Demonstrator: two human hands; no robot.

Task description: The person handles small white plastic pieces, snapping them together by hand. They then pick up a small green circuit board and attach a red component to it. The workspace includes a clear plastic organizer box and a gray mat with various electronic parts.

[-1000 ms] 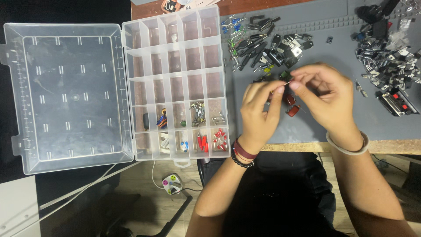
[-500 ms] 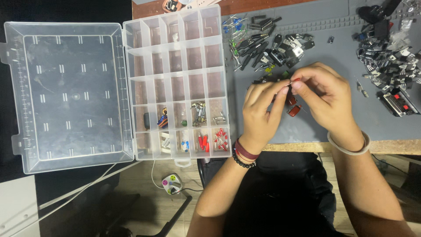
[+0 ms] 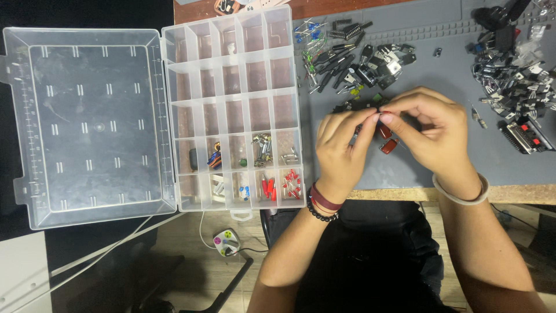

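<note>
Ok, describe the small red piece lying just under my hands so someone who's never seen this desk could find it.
Start at the grey mat to the right of the clear organiser box. Both hands, left hand and right hand, meet near its front edge. Just below the fingertips lies the red part, a small glossy brownish-red block, unlike the black and silver parts piled further back.
</note>
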